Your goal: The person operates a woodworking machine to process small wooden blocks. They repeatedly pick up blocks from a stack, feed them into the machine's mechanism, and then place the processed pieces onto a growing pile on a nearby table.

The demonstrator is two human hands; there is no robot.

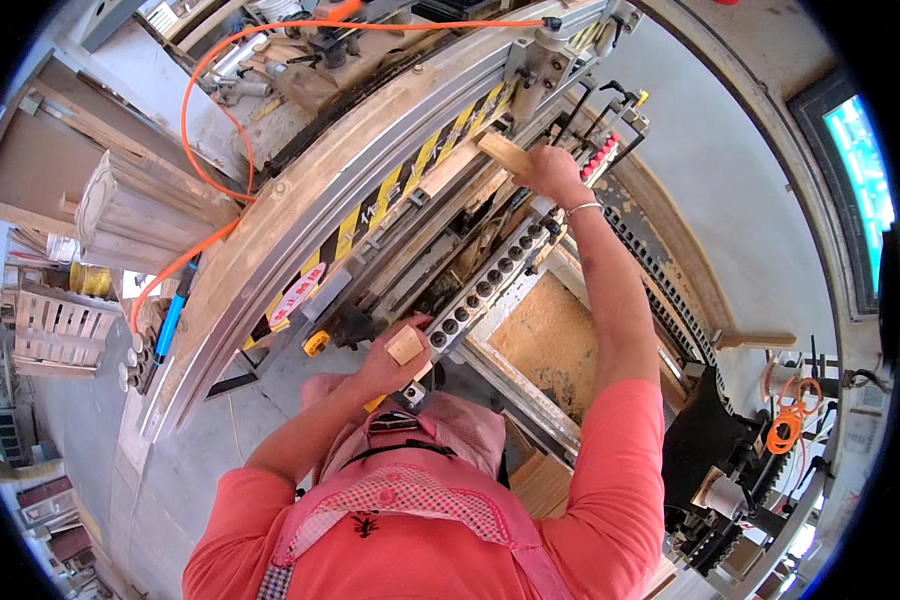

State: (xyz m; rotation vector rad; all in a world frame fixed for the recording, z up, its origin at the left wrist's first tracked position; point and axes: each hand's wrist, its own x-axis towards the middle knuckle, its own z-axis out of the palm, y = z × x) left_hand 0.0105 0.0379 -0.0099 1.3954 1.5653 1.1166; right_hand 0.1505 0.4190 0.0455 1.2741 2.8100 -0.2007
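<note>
While left fingers (417,322) hold wood (404,345) (pale), right fingers (538,178) grip a block (503,152).

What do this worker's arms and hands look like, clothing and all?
The left hand and right hand are both ungloved. Plain coral-pink sleeves stop near the elbows, leaving the forearms uncovered. A thin, pale bracelet circles the right wrist.

head | left head-worn fisheye | looks down from above | apron (395,490) near, machine beam (315,165) farther
</note>
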